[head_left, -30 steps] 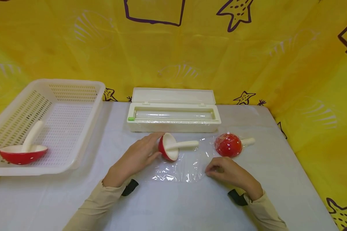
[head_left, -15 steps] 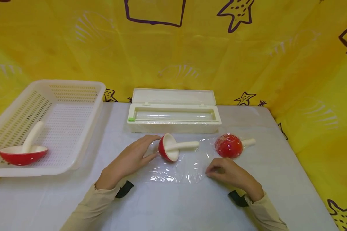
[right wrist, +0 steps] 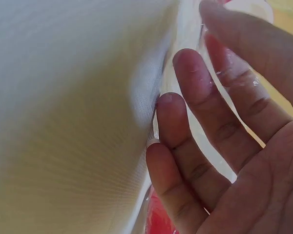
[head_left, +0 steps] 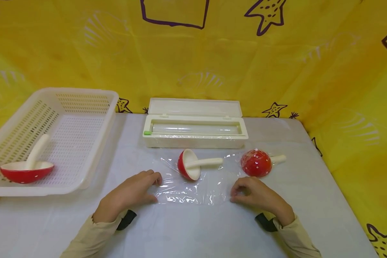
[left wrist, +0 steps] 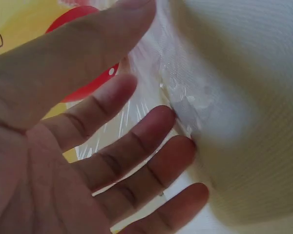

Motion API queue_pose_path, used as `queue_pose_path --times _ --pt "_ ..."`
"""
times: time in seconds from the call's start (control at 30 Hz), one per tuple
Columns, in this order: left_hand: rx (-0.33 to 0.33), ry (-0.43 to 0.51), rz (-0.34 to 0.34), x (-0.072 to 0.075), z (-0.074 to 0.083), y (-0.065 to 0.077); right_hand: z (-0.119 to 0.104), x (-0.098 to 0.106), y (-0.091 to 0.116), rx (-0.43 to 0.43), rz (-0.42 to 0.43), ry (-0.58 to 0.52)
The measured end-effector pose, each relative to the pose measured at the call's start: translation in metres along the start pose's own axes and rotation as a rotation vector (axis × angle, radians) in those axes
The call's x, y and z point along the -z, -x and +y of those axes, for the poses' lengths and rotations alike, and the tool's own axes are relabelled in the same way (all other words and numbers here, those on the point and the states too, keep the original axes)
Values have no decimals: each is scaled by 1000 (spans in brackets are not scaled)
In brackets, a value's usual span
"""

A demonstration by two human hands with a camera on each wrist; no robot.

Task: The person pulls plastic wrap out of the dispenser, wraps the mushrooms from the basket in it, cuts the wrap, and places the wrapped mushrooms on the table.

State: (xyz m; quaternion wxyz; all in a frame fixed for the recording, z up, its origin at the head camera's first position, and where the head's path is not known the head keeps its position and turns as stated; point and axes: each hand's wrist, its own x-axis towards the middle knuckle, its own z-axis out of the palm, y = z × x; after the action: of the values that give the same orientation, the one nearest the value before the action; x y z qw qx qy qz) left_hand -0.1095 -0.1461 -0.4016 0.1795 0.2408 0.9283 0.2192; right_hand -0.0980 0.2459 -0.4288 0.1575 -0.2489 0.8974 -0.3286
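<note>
A clear sheet of plastic wrap (head_left: 184, 191) lies on the table. On its far part rests a red-and-white ladle (head_left: 189, 165), tipped on its side with its handle to the right. My left hand (head_left: 132, 193) is at the sheet's left edge, fingertips against the film and thumb apart from them. With bent fingers and thumb, my right hand (head_left: 259, 196) pinches the sheet's right edge. Just beyond that hand a second ladle (head_left: 256, 163), bowl up and covered in film, lies on the table. The left wrist view shows film by the fingertips (left wrist: 158, 122).
A plastic wrap dispenser (head_left: 193, 142) with raised lid and a roll inside stands behind the sheet. At left, a white perforated basket (head_left: 98, 143) holds another red-and-white ladle (head_left: 27, 175). A yellow patterned cloth (head_left: 193, 50) hangs behind the table.
My left hand has drawn away from the ladle's bowl, moving left and nearer to me, to the wrap's left edge. The right hand stays nearly still.
</note>
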Motion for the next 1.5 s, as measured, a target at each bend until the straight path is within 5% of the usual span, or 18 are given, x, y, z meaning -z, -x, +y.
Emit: queue_pose_path --times 0.33,0.57,0.8,1.07,1.5 --pt "17 16 -51 -3 -5 7 -1 2 1 -9 -17 -10" --pt "-99 21 22 -4 -9 7 -1 3 2 7 -38 -56" --pt "-71 -5 67 2 -9 11 -2 3 1 25 -18 -48" --pt "-113 57 90 11 -11 12 -4 6 2 61 21 -53" --pt "-79 163 130 17 -8 5 -10 16 2 116 247 27"
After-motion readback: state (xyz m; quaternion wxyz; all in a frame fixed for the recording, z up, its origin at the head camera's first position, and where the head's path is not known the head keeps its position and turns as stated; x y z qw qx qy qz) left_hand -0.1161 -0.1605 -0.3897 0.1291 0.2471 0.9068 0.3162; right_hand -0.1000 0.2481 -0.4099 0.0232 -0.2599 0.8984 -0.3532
